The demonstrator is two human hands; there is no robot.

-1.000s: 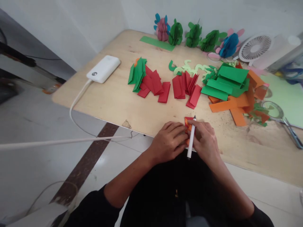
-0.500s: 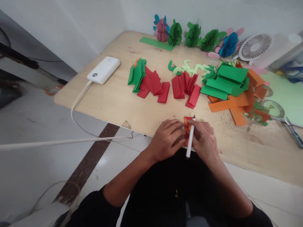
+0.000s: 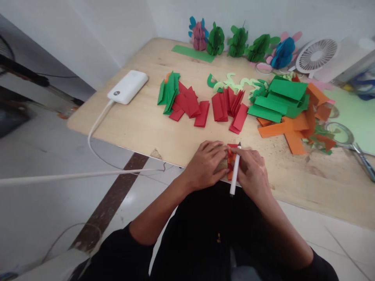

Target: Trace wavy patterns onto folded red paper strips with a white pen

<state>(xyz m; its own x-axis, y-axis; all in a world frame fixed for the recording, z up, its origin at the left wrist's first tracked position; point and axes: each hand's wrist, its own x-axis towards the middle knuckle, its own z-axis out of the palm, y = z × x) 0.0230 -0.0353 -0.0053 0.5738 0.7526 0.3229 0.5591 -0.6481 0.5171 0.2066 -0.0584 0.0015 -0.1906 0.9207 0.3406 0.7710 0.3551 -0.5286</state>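
At the table's front edge lies a folded red paper (image 3: 233,146) with a smaller orange paper piece (image 3: 230,175) on top. My left hand (image 3: 207,164) holds both from the left side, its index fingertip and thumb pressed on them and apart from each other. In my right hand (image 3: 252,168), closed, is a white pen (image 3: 235,171); its dark tip points away from me and its other end reaches over the table edge. The right fingertips also rest by the red paper. The hands hide much of both papers, and I cannot see any drawn line.
Beyond my hands lie red folded strips (image 3: 219,107), green folded papers (image 3: 288,89) and orange strips (image 3: 294,142). Scissors (image 3: 363,160) lie at right. A power bank (image 3: 128,86) with a white cable is at left. Paper honeycomb figures (image 3: 238,42) and a fan (image 3: 318,55) stand at the back.
My left hand has shifted slightly away from me, and its fingers have spread a little along the paper. The right hand and the pen have barely moved.
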